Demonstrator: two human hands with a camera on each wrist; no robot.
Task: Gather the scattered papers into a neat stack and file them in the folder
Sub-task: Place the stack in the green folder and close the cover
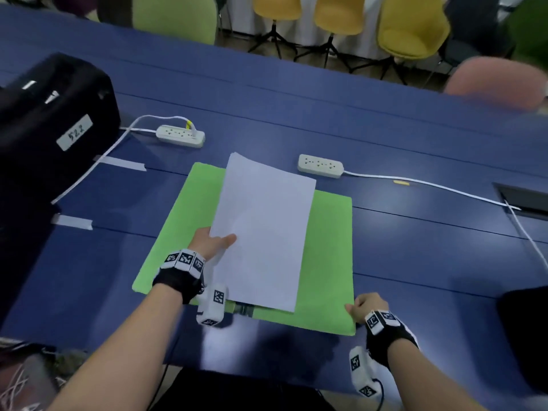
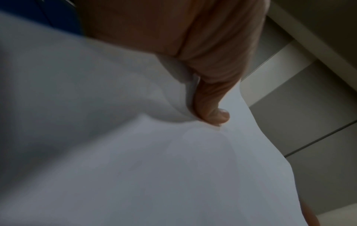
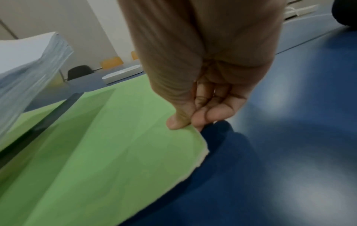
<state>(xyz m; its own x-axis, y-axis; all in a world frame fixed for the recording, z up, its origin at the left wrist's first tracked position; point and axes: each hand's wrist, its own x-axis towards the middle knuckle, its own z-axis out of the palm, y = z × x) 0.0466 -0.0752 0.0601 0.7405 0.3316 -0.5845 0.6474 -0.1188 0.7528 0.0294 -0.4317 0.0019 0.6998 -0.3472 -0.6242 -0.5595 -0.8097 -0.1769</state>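
Observation:
A green folder (image 1: pixel 329 253) lies open on the blue table (image 1: pixel 415 129). Above it hangs a stack of white papers (image 1: pixel 264 229), gathered together and tilted a little to the right. My left hand (image 1: pixel 218 240) pinches the stack at its left edge, thumb on top, the other fingers hidden beneath; in the left wrist view the thumb (image 2: pixel 210 97) presses into the white papers (image 2: pixel 135 160). My right hand (image 1: pixel 364 308) pinches the folder's near right corner, thumb on top and fingers under the green folder (image 3: pixel 108 145), which is lifted slightly there.
Two white power strips (image 1: pixel 181 135) (image 1: pixel 321 165) with cables lie beyond the folder. A black bag (image 1: pixel 50 126) fills the left side. Strips of tape (image 1: pixel 124 164) are stuck to the table. A cable hatch (image 1: pixel 525 200) sits at the right. Chairs (image 1: pixel 412 28) stand behind the table.

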